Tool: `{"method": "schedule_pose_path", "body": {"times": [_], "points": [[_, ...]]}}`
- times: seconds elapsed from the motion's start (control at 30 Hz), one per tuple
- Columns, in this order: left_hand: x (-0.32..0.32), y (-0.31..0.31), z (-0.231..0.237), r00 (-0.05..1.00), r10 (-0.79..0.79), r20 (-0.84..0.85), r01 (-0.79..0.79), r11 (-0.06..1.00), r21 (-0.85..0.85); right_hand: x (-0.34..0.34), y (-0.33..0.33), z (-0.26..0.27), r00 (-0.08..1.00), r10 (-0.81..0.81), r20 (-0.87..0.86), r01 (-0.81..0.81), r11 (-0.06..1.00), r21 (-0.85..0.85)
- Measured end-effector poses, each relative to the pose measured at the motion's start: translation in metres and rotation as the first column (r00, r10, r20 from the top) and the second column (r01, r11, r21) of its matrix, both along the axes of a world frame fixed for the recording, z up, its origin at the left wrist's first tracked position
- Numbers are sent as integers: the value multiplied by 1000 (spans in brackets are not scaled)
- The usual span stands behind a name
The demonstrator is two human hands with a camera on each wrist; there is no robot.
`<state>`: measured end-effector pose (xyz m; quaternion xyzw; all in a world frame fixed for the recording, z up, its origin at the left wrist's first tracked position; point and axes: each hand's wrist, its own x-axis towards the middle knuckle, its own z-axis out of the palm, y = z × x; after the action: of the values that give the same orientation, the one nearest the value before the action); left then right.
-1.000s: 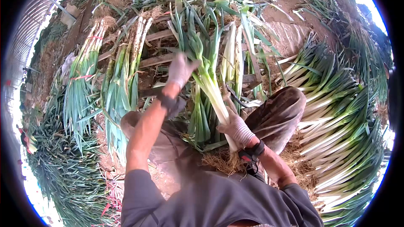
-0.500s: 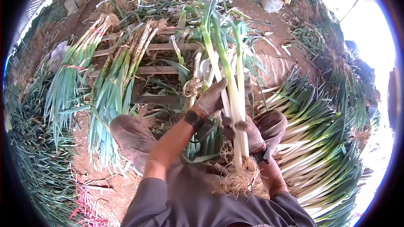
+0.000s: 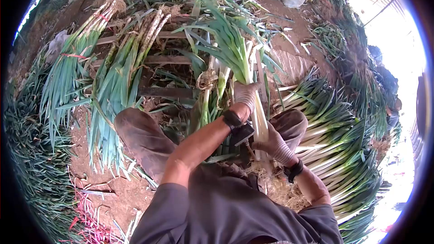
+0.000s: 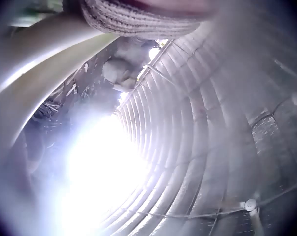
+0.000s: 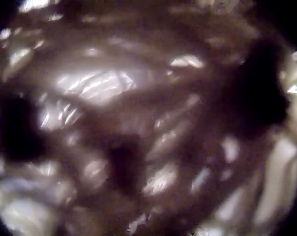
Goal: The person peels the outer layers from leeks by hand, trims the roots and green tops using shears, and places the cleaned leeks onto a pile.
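Left hand (image 3: 246, 94) and right hand (image 3: 276, 145) both curl round leeks (image 3: 260, 115), with a bundle (image 3: 72, 70) tied on the ground's (image 3: 120, 196) left side, loose leeks (image 3: 332, 153) unbundled at its right

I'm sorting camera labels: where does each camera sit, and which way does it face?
Head: on the head, facing forward and down at long green-and-white leeks, the left hand, right hand and bare forearms.
Left wrist: on that wrist, looking past a ribbed, pale glove cuff toward a curved, ribbed roof.
Right wrist: on that wrist; blurred brown and pale shapes, so facing and any hand are unclear.
Shared: head and left wrist both show the left glove and pale stalks.
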<state>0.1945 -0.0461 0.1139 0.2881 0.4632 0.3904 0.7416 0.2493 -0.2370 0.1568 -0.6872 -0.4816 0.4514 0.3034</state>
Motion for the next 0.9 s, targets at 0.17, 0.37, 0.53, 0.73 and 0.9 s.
{"method": "schedule_pose_path", "body": {"times": [0.17,0.37,0.53,0.73,0.9], "points": [[-2,-12,-15,1000,-9,-16,10,996,89,-12,-4,-34,980,-111,-164,107,994,-31],[-16,4,-34,946,-322,-25,319,922,217,3,-13,-16,946,-160,-281,118,980,-162],[-45,69,-29,930,64,-362,89,917,390,15,-32,-29,938,-157,-310,95,974,-206],[-16,146,-90,817,26,-576,182,936,301,16,-37,-41,954,-127,-271,68,974,-216],[-3,191,-122,740,-23,-672,189,966,175,25,-42,-60,968,-80,-239,41,986,-162]]}}
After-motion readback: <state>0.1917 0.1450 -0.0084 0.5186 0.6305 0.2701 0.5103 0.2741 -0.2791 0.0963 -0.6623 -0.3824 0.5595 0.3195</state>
